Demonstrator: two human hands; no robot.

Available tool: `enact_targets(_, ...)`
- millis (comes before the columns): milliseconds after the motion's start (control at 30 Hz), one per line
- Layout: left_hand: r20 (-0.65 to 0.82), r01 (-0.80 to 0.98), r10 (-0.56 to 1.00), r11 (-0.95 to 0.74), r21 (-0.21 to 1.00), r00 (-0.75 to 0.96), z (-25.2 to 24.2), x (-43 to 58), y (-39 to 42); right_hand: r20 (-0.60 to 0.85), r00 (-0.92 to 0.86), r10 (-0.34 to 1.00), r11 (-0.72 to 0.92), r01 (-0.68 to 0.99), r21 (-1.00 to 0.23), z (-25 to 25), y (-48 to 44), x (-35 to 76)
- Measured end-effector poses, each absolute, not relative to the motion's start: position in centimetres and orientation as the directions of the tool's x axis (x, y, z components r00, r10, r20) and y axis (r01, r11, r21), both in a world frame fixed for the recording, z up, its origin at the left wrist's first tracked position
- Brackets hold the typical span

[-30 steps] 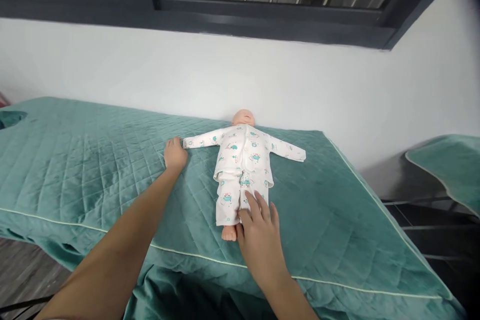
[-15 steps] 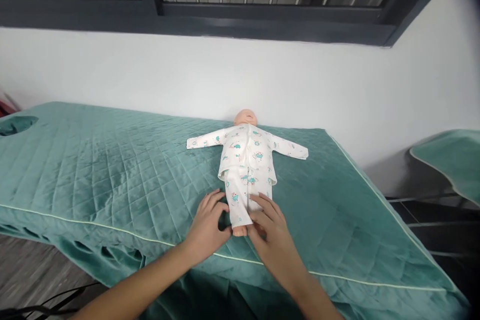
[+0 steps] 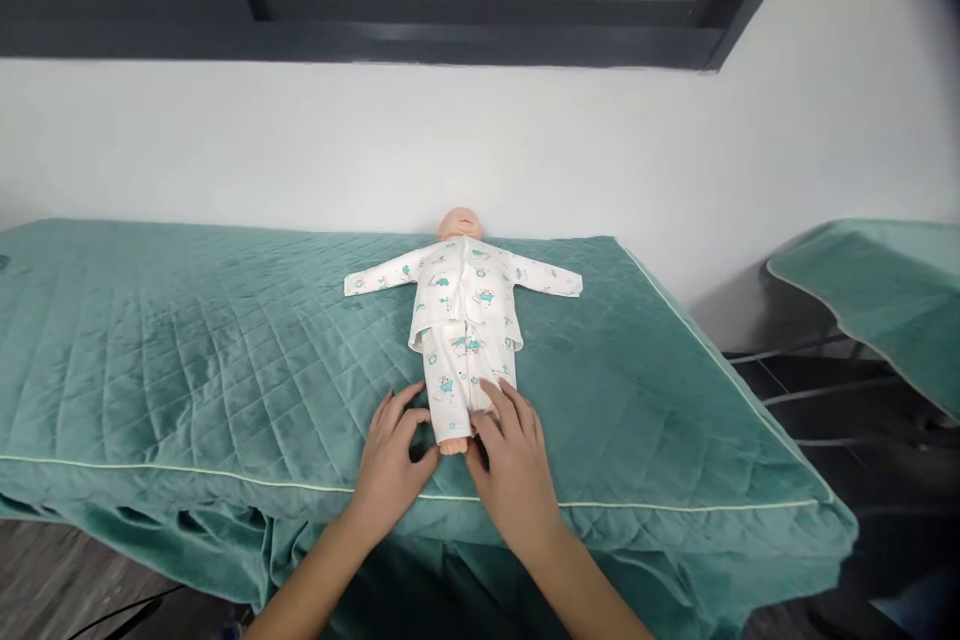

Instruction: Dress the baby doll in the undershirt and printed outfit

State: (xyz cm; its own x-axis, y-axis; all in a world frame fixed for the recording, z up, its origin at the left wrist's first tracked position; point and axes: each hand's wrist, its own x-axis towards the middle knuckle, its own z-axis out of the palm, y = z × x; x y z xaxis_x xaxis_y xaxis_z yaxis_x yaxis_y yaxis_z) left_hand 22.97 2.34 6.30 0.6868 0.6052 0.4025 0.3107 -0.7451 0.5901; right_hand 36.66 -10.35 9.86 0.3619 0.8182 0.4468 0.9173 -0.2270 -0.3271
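Note:
A baby doll (image 3: 459, 222) lies on its back on the green padded bed, head towards the wall and arms spread. It wears a white printed jacket (image 3: 465, 285) and matching trousers (image 3: 448, 370). One bare foot (image 3: 453, 446) pokes out of the trouser leg nearer my left hand. My left hand (image 3: 394, 455) rests beside that leg, fingers curved and apart, thumb close to the foot. My right hand (image 3: 514, 460) covers the lower part of the other leg, its thumb and bent fingers at the trouser fabric by the hem. The other foot is hidden beneath it.
The quilted green bed cover (image 3: 225, 350) has a pale piped edge. A white wall (image 3: 300, 140) and a dark window frame (image 3: 480, 40) stand behind. To the right is another green-covered surface (image 3: 885, 290), with metal bars (image 3: 825, 390) below it.
The view has shifted, so the doll and bed appear further left and slightly higher. Both hands stay around the trouser legs, with little change in their pose.

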Motion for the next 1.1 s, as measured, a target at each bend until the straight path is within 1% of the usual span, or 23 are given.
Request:
enact_targets(133, 0.397, 0.286, 0.598, -0.738, 0.611, 0.697, 6.3, 22.6, 2.1, 0.44, 0.38, 0.814, -0.22, 0.902, -0.372, 9.8, -9.9, 36.2)
enact_targets(333, 0.322, 0.241, 0.679, -0.597, 0.766, 0.659, 5.8, 21.9, 2.4, 0.428, 0.39, 0.815, -0.198, 0.883, -0.426, 10.2, -9.8, 36.0)
enact_targets(533, 0.305, 0.185, 0.699, -0.531, 0.827, 0.647, 5.5, 21.7, 2.5, 0.447, 0.369, 0.815, -0.148, 0.878, -0.455, 10.4, -10.1, 36.4)
enact_targets(667, 0.308, 0.193, 0.722, -0.52, 0.832, 0.62, 5.2, 22.0, 2.5, 0.459, 0.362, 0.811, -0.064, 0.835, -0.546, 11.0, -10.4, 36.6)
enact_targets(800, 0.271, 0.152, 0.738, -0.451, 0.879, 0.618, 5.3, 21.8, 2.5, 0.465, 0.366, 0.806, -0.004, 0.789, -0.614, 11.3, -10.2, 36.9)
enact_targets(867, 0.256, 0.157, 0.719, -0.453, 0.877, 0.647, 5.6, 21.7, 2.5, 0.456, 0.357, 0.815, 0.012, 0.776, -0.63, 11.3, -10.0, 37.0)
enact_targets(933, 0.262, 0.186, 0.691, -0.502, 0.844, 0.674, 6.0, 21.7, 2.4, 0.454, 0.35, 0.819, 0.016, 0.777, -0.629, 11.2, -9.7, 37.0)
enact_targets(1100, 0.328, 0.205, 0.647, -0.607, 0.768, 0.688, 6.5, 22.2, 2.1, 0.451, 0.341, 0.825, -0.033, 0.825, -0.564, 11.1, -9.6, 36.7)
